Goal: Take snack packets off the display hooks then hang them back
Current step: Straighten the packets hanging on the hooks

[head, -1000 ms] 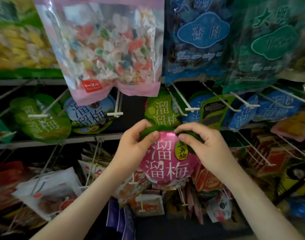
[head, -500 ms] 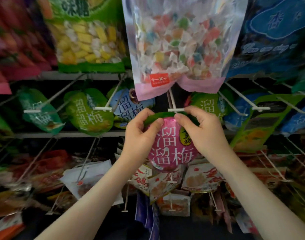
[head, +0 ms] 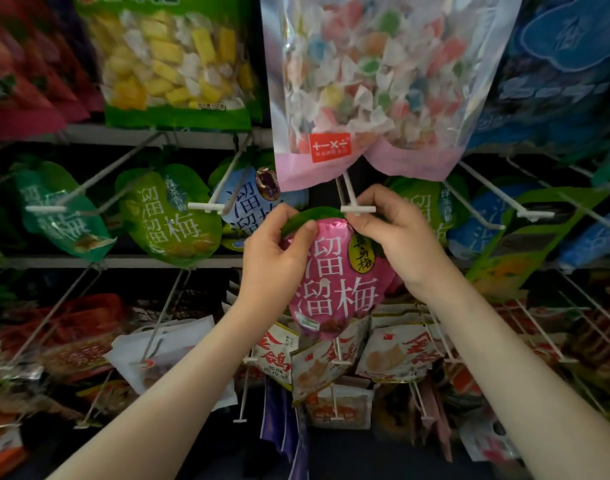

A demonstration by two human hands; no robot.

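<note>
The thumb of the left hand [head: 274, 252] pressed on the green top edge of the pink snack packet [head: 334, 285], and its fingers were curled behind, so that hand pinched the packet's upper left corner. The right hand [head: 398, 237] gripped the upper right corner in the same way, thumb and forefinger closed on the green rim just below the white cross-tip of a display hook [head: 357, 209]. The packet's top edge sat right at that tip. The fingers covered the hang hole, so it was unclear whether the hole was on the wire. The packet hung upright between the two hands with its printed front facing the camera.

Directly above, a clear bag of mixed wrapped candies [head: 365, 81] hung over the hook's wire. To the left in the same row, a blue packet [head: 251, 202] and a green packet [head: 168, 220] hung on neighbouring hooks. A bag of yellow candies [head: 178, 60] hung higher up on the left. Below the hands, red-and-white packets [head: 397, 355] crowded the lower hooks.
</note>
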